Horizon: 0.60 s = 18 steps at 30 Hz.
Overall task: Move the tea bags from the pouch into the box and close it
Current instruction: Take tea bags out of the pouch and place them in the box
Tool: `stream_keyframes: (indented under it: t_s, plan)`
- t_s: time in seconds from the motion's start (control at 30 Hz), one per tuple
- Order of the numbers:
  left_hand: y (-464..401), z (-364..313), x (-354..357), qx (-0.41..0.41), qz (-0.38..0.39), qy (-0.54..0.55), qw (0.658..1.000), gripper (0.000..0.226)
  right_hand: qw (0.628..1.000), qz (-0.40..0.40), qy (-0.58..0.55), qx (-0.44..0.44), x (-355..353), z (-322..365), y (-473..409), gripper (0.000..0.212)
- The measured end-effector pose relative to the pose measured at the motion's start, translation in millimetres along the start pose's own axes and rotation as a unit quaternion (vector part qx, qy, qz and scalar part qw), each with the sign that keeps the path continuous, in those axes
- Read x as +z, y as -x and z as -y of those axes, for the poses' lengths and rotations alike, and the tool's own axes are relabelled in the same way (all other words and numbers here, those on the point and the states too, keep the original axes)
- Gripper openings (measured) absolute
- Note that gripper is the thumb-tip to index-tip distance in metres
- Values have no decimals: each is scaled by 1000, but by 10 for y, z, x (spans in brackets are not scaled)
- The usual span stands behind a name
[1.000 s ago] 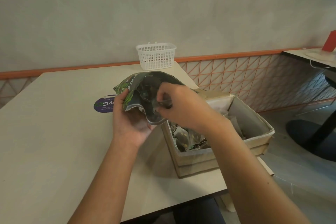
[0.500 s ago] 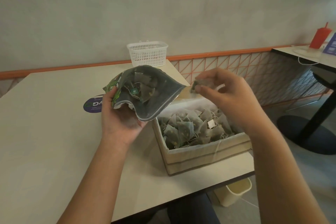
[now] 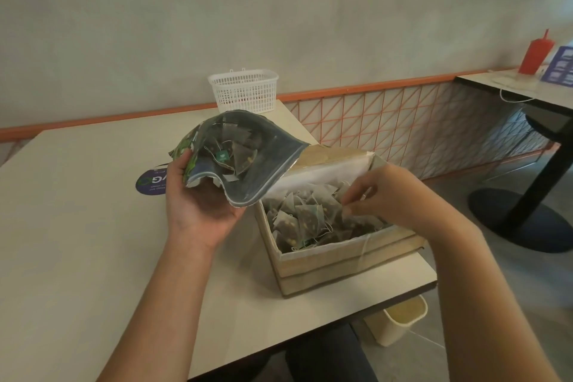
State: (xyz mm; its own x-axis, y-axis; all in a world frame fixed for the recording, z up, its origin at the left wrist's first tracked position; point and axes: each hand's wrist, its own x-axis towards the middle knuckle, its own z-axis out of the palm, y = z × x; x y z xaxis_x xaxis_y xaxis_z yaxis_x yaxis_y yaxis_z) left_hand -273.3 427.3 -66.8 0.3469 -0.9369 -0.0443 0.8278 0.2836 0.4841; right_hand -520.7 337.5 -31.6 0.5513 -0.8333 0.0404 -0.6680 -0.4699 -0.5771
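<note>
My left hand (image 3: 198, 211) holds the dark foil pouch (image 3: 266, 170) from below, its open mouth tipped toward me above the box's left edge. Several pyramid tea bags (image 3: 238, 152) lie inside the pouch. The cardboard box (image 3: 341, 260) stands open at the table's right front corner, with its lid (image 3: 328, 158) folded back. A pile of tea bags (image 3: 304, 217) fills the box. My right hand (image 3: 390, 195) reaches down into the box from the right, fingertips pinched on a tea bag at the top of the pile.
A white plastic basket (image 3: 243, 93) stands at the table's far edge by the wall. A round purple sticker (image 3: 150, 184) lies on the beige table (image 3: 77, 242) beyond my left hand. A cream bin (image 3: 400, 319) sits on the floor under the corner. Another table (image 3: 511, 90) carries a red bottle (image 3: 535, 53).
My right hand pulled a tea bag out of the pouch, lifted it to the right, then lowered it into the box. The left hand kept holding the pouch.
</note>
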Motion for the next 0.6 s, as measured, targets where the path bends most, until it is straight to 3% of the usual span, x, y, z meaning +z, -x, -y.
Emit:
stream_keyframes:
  t_s: [0.13, 0.3, 0.37, 0.5, 0.6]
  plan:
    - [14, 3, -3, -2, -7, -3, 1000, 35, 999, 24, 32, 2, 72, 64, -3, 6]
    - [-2, -1, -23, 0, -2, -7, 1000, 34, 984, -105, -86, -117, 111, 463, 22, 6]
    - [-6, 0, -18, -4, 0, -8, 1000, 36, 970, -116, -112, -181, 159, 693, 25, 5]
    - [39, -1, 16, -3, 6, -26, 1000, 39, 962, -96, -46, -253, 391, 1026, -131, 13]
    - [84, 4, 44, 4, -8, -17, 1000, 35, 960, -108, 65, -251, 586, 1169, -326, 23]
